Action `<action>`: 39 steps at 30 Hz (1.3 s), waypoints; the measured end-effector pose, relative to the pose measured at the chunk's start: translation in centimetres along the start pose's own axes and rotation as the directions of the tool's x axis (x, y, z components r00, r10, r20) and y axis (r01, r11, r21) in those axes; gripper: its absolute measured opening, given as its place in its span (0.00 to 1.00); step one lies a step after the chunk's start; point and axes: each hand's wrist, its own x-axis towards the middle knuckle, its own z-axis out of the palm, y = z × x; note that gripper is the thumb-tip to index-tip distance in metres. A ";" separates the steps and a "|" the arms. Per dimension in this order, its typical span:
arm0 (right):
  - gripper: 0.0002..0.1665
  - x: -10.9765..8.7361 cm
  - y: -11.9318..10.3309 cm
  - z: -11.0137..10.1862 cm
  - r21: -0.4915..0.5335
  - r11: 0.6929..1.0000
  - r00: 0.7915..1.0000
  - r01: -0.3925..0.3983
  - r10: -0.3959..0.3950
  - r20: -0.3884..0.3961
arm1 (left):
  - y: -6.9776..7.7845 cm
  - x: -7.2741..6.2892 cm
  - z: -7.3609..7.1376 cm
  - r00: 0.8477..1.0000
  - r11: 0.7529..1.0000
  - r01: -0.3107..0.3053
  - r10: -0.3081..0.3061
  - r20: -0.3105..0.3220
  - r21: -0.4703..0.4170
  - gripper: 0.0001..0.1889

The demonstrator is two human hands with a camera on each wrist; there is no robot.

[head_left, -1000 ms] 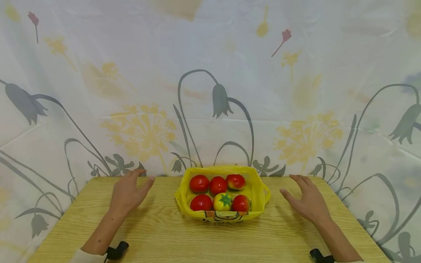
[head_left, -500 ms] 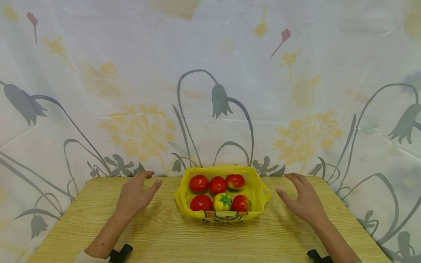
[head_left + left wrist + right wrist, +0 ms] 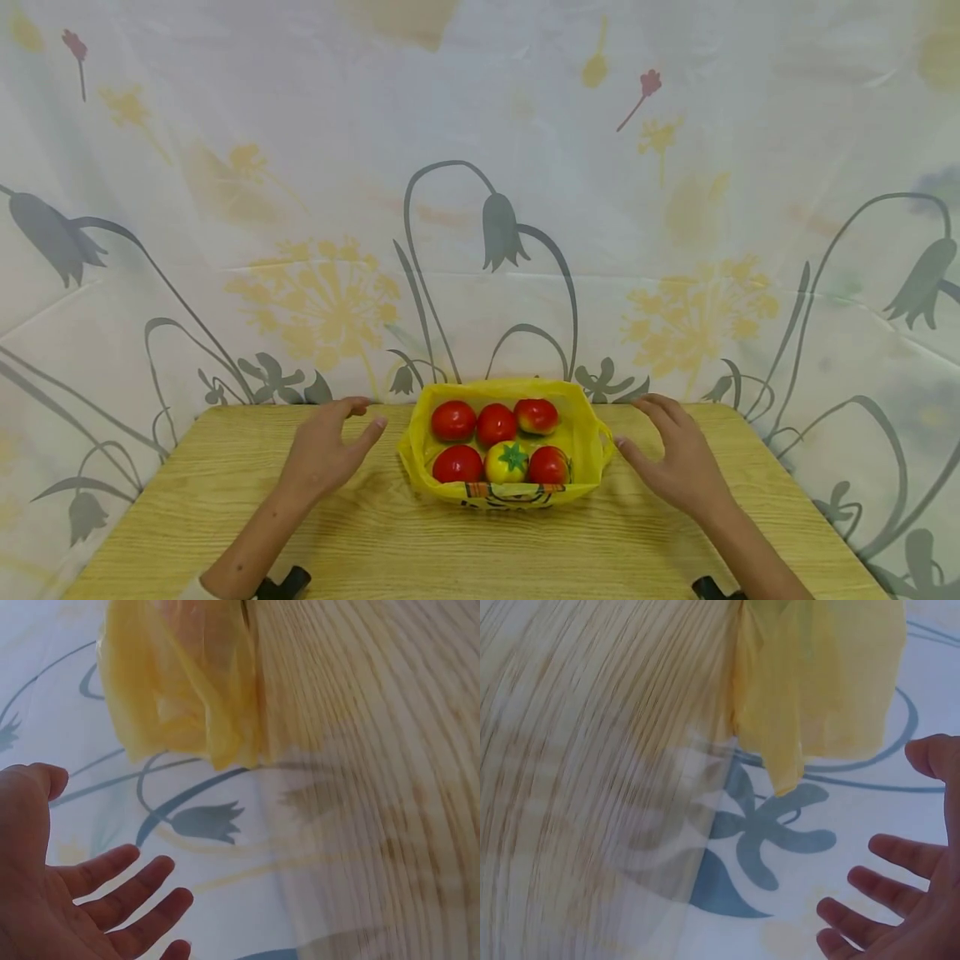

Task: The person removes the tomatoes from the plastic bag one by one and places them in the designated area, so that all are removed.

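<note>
A yellow plastic bag (image 3: 588, 417) with its mouth spread wide stands mid-table. Inside lie several glossy red fruits (image 3: 496, 425) that look like tomatoes, some tinged yellow, plus a yellow one (image 3: 507, 461) with a green star-shaped calyx. To the bag's left, my left hand (image 3: 324, 450) has its thumb and fingers spread, holding nothing. My right hand (image 3: 678, 458) is at the bag's right, its thumb tip close to the bag's handle loop (image 3: 607, 442). In the left wrist view the bag's side (image 3: 180, 690) is a short way from the fingers (image 3: 142, 900); the right wrist view shows likewise.
The wood-grain table (image 3: 480, 558) extends in front of the bag and to both sides. Directly behind its back edge hangs a pale curtain (image 3: 480, 100) printed with grey and yellow flowers. A black wrist mount (image 3: 283, 583) is strapped on the left forearm, another on the right.
Both hands have moved inward toward the bag, the left one rightward and the right one leftward. The bag and the fruits inside have stayed in place.
</note>
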 end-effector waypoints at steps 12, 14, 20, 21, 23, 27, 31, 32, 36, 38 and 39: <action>0.32 -0.1 -1.5 1.0 0.043 0.996 0.996 0.079 -0.077 -0.042 | 1.6 -0.3 1.0 0.999 0.997 0.027 -0.024 0.041 -0.073 0.31; 0.32 -0.1 -1.7 1.1 0.049 0.995 0.996 0.085 -0.083 -0.043 | 1.8 -0.3 1.2 0.998 0.996 0.037 -0.033 0.046 -0.076 0.31; 0.32 -0.4 -2.6 1.6 0.057 0.993 0.994 0.105 -0.104 -0.032 | 2.5 -0.5 1.6 0.995 0.996 0.059 -0.054 0.078 -0.069 0.30; 0.33 -0.4 -2.7 1.7 0.052 0.992 0.993 0.113 -0.111 -0.035 | 2.6 -0.5 1.6 0.995 0.996 0.059 -0.054 0.083 -0.066 0.30; 0.33 -0.2 -3.0 1.8 0.045 0.990 0.991 0.130 -0.128 -0.044 | 2.8 -0.4 1.6 0.995 0.997 0.056 -0.050 0.089 -0.061 0.29; 0.33 0.3 -3.6 2.0 0.044 0.984 0.983 0.175 -0.172 -0.061 | 3.4 0.0 1.7 0.994 0.997 0.046 -0.039 0.105 -0.063 0.29; 0.32 0.6 -4.3 2.3 0.058 0.979 0.980 0.196 -0.192 -0.057 | 3.9 0.2 1.8 0.993 0.997 0.040 -0.032 0.114 -0.069 0.30; 0.32 0.7 -4.4 2.4 0.059 0.979 0.980 0.196 -0.193 -0.054 | 4.1 0.3 1.8 0.993 0.997 0.041 -0.033 0.111 -0.071 0.29; 0.31 0.9 -4.9 2.9 0.066 0.977 0.979 0.202 -0.200 -0.037 | 4.4 0.5 2.0 0.994 0.997 0.046 -0.039 0.102 -0.065 0.28; 0.31 1.0 -5.0 3.1 0.065 0.975 0.977 0.215 -0.213 -0.030 | 4.6 0.6 2.1 0.994 0.996 0.053 -0.045 0.103 -0.068 0.28; 0.31 1.1 -5.1 3.3 0.067 0.973 0.975 0.221 -0.220 -0.027 | 4.6 0.6 2.2 0.993 0.996 0.054 -0.047 0.104 -0.067 0.28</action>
